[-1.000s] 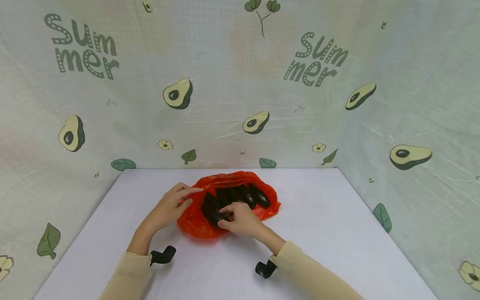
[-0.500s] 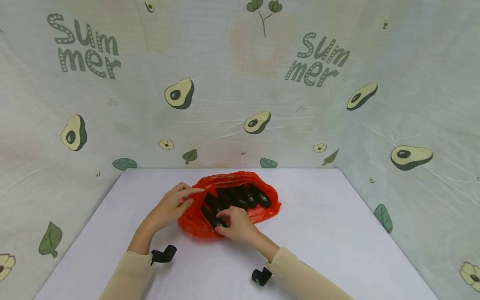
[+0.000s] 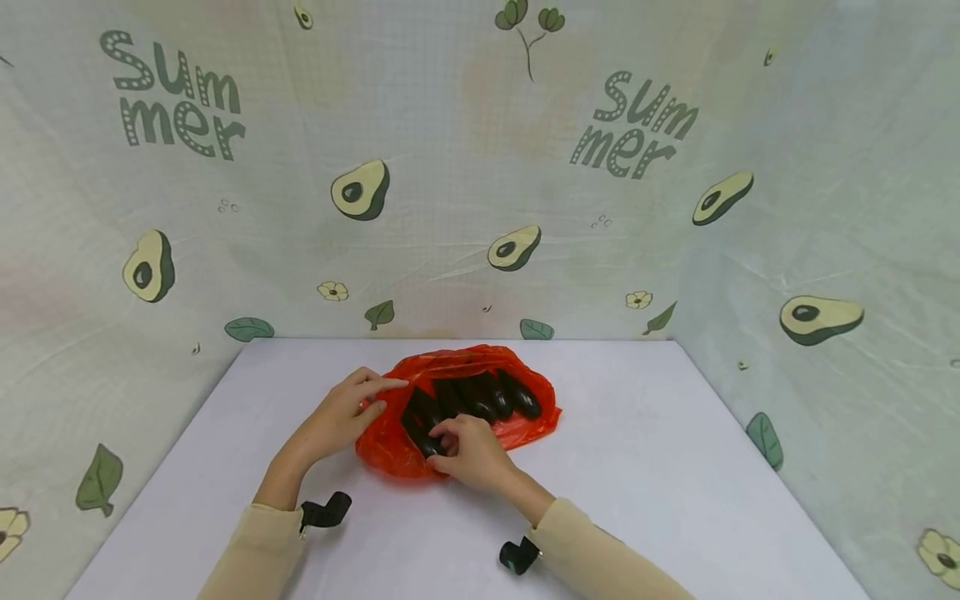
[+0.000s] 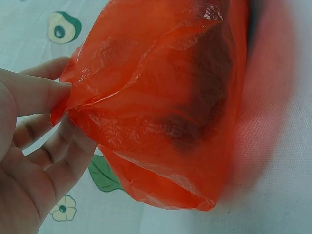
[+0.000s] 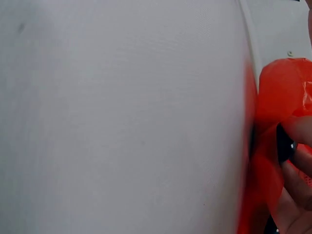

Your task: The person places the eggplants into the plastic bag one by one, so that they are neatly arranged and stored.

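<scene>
A red plastic bag (image 3: 385,454) lies on its side, its mouth facing me. Several dark, glossy eggplants (image 3: 519,395) are lined up inside it. My left hand (image 3: 339,417) holds the bag's left edge; in the left wrist view the thumb and fingers pinch the thin red film (image 4: 141,68). At the front left of the row, my right hand (image 3: 477,452) grips the end of the nearest eggplant (image 3: 418,433) between thumb and fingers. Only the tip of that eggplant (image 5: 284,145) shows in the right wrist view, and its far part is hidden.
The bag rests toward the back of a white table (image 3: 645,467). Cloth walls (image 3: 435,275) printed with avocados and leaves close off the back and both sides. A small black camera (image 3: 326,510) sits on the left wrist, another (image 3: 517,556) on the right.
My right hand has moved slightly toward me and to the left, and the front eggplant now lies apart from the one behind it. The left hand has kept its place on the bag.
</scene>
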`<control>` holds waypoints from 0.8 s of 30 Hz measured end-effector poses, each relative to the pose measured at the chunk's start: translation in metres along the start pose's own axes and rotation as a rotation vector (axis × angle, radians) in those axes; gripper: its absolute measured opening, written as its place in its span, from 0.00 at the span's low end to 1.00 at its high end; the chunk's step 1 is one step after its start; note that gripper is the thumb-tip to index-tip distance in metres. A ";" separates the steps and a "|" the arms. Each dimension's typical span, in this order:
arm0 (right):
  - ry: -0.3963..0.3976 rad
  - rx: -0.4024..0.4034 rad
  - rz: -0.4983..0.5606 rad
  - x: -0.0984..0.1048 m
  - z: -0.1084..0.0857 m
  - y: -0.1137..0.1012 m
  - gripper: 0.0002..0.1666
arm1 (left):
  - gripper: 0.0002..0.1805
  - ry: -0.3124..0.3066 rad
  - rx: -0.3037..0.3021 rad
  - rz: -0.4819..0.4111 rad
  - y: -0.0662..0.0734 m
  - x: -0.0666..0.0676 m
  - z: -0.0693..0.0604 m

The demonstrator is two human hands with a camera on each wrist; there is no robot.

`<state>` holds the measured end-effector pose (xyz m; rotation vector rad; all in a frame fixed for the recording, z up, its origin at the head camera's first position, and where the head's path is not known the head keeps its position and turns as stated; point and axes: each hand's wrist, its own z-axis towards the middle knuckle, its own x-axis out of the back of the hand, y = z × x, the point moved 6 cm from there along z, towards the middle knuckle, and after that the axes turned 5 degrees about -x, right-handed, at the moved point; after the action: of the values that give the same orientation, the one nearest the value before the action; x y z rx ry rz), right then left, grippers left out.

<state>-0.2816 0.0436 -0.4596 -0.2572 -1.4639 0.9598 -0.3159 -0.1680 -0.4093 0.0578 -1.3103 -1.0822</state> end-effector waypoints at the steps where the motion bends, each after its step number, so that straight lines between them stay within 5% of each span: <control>1: 0.013 -0.003 -0.007 0.000 0.002 0.000 0.18 | 0.25 -0.001 0.000 0.000 0.000 0.000 0.000; 14: 0.101 -0.027 -0.077 -0.006 0.017 -0.002 0.17 | 0.26 -0.029 0.006 -0.010 0.002 0.002 -0.001; 24: 0.021 -0.042 -0.012 0.018 0.007 0.002 0.20 | 0.25 -0.051 0.019 -0.029 -0.004 0.003 -0.005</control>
<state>-0.2920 0.0541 -0.4466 -0.2888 -1.4657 0.9150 -0.3146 -0.1745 -0.4111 0.0641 -1.3700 -1.1019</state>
